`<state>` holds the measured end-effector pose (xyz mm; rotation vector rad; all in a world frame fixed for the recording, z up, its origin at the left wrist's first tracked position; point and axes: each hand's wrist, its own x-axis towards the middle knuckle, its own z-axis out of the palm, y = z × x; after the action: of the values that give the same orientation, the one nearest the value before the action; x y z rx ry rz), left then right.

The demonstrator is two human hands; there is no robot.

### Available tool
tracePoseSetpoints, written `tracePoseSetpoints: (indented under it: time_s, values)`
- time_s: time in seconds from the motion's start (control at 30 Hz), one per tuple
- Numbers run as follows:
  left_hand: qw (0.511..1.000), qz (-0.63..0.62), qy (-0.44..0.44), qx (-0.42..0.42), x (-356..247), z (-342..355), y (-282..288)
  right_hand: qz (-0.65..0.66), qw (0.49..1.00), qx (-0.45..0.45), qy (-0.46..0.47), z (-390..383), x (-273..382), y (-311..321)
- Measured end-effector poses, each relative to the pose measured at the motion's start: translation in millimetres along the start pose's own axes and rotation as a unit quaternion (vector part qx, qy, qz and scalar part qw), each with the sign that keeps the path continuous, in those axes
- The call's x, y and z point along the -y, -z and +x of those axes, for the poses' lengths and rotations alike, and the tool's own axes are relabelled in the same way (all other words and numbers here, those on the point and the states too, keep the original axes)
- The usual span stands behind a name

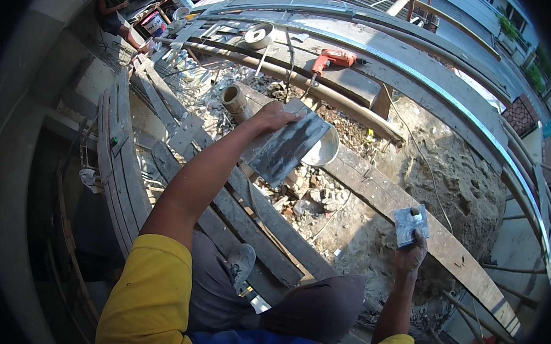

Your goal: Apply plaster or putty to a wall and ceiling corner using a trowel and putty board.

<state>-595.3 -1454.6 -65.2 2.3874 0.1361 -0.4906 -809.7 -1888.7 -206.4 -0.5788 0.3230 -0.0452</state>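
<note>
My left hand (271, 117) is closed on the near edge of a flat grey rectangular plate (288, 142), its thumb on top. Dark wet-looking smears cover the plate's face. Partly hidden behind it is a round white bucket (325, 148) by a long plank. On the right, my right hand (412, 251) grips a small square grey plate (410, 225) with a dark round knob or lump on it; I cannot tell which. The two plates are well apart. A hollow bamboo end (232, 97) stands just left of my left wrist.
An orange power drill (334, 60) lies on planks ahead, its cord trailing right. Near it is a white ring-shaped object (259, 36). Wooden planks (407, 192) span rubble (311, 199) and a sand heap (458, 177). Another person (111, 14) sits far left.
</note>
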Motion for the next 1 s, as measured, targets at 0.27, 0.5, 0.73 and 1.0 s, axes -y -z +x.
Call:
tracePoseSetpoints:
  time_s: [0.27, 0.5, 0.73, 1.0]
  values:
    - [0.946, 0.288, 0.09, -0.118, 62, 64, 81, -0.014, 0.993, -0.116, 0.008, -39, -28, -15]
    - [0.964, 0.196, 0.028, -0.18, 81, 85, 98, -0.017, 0.982, -0.18, 0.054, -87, 7, -66]
    - [0.976, 0.168, 0.003, -0.135, 95, 79, 99, -0.003, 0.958, -0.193, 0.212, -138, 54, -138]
    - [0.98, 0.095, -0.069, -0.159, 101, 71, 111, -0.008, 0.93, -0.237, 0.281, -194, 73, -252]
